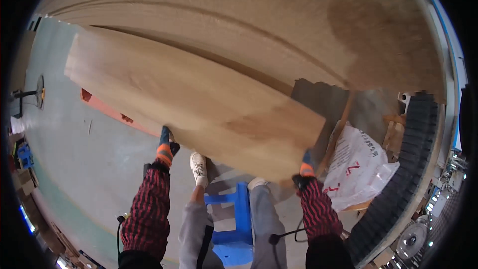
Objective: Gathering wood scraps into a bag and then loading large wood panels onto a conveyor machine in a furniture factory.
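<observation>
A long, thin wood sheet (199, 94) stretches across the middle of the view, from far left to near right. My left hand (167, 147), in a blue, orange and black glove, grips its near edge. At the near right corner my right hand (305, 167), gloved alike, is closed on the same sheet; its fingertips are partly hidden. Beyond lies a much larger wood sheet (239, 15) with a dark stain toward the right. A reddish board edge (117, 113) shows under the near left side of the sheet I hold.
A blue plastic stool (238, 219) stands between my legs. To the right lie a white printed sack (356, 167) and a black ribbed strip (416, 144) along a bench edge, with machinery (413, 239) beyond. A fan (37, 92) stands at far left on the grey floor (99, 154).
</observation>
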`<state>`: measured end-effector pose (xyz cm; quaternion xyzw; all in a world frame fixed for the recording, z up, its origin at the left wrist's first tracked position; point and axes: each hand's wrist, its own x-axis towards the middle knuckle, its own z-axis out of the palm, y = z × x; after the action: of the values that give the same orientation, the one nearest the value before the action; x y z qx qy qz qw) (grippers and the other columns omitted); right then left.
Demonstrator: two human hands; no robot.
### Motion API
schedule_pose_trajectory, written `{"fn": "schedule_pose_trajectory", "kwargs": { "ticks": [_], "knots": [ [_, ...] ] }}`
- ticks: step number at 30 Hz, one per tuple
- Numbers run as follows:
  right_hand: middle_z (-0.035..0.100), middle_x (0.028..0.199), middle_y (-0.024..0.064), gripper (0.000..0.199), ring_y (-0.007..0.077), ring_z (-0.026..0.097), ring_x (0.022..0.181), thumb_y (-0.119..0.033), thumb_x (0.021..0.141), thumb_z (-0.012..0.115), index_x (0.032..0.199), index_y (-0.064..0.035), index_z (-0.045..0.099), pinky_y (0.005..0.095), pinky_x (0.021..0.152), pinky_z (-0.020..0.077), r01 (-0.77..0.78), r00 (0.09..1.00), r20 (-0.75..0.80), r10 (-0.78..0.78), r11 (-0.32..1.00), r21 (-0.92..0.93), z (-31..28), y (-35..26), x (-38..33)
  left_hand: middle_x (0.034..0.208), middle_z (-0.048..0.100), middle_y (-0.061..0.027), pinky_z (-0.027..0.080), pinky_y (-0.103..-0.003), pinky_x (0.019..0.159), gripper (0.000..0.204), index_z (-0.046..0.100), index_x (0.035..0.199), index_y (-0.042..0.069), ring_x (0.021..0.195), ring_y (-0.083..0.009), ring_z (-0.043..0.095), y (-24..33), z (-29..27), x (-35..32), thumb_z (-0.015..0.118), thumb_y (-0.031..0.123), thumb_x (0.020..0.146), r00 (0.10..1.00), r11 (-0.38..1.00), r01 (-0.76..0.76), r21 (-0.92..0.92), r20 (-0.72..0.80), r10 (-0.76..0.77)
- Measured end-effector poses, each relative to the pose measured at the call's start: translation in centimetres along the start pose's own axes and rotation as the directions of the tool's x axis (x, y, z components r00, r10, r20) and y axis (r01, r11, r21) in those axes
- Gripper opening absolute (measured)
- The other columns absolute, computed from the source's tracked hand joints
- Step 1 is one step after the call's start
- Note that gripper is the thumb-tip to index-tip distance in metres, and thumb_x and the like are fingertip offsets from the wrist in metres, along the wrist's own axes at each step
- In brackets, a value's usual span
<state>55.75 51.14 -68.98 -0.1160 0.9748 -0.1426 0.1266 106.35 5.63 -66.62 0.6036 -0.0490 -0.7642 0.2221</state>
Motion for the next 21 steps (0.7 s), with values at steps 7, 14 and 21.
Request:
{"fn": "schedule_pose_trajectory", "kwargs": {
  "ticks": [7, 14, 21],
  "knots": [
    [0.059, 0.1, 0.0164, 0.06, 0.0309, 0.052, 0.098, -0.054, 0.081, 0.035, 0.104, -0.0022, 0.056, 0.0375, 0.086, 0.0385, -0.296, 0.938, 0.218, 0.27, 0.95, 0.096, 11.6, -17.2, -2.9, 0.1, 0.056, -0.0102, 0.046, -0.033, 0.073, 0.069, 0.053, 0.107, -0.004, 0.083, -0.0184, 0.054, 5.1, 1.2, 10.1, 0.065, 0.051, 0.067, 0.748, 0.803, -0.27, 0.532, -0.409, 0.522],
    [0.06, 0.093, 0.0166, 0.052, 0.0321, 0.054, 0.093, -0.049, 0.082, 0.039, 0.097, -0.0033, 0.058, 0.0373, 0.075, 0.043, -0.258, 0.952, 0.183, 0.247, 0.965, 0.038, 11.3, -17.6, 0.1, 0.096, 0.057, -0.0147, 0.051, -0.046, 0.054, 0.082, 0.051, 0.109, -0.001, 0.074, -0.0289, 0.06, 5.5, 6.0, 9.0, 0.059, 0.065, 0.061, 0.789, 0.754, -0.243, 0.61, -0.328, 0.52],
    [0.061, 0.078, 0.0195, 0.051, 0.0409, 0.055, 0.077, -0.05, 0.081, 0.039, 0.078, -0.0041, 0.062, 0.0458, 0.066, 0.0426, 0.043, 0.963, 0.247, -0.104, 0.969, 0.242, 14.0, -21.3, -3.8, 0.104, 0.055, -0.0141, 0.045, -0.054, 0.069, 0.082, 0.049, 0.114, 0.008, 0.091, -0.0314, 0.055, 10.4, 0.6, 6.8, 0.046, 0.073, 0.064, 0.838, 0.797, -0.172, 0.579, -0.339, 0.427]
  ]
}}
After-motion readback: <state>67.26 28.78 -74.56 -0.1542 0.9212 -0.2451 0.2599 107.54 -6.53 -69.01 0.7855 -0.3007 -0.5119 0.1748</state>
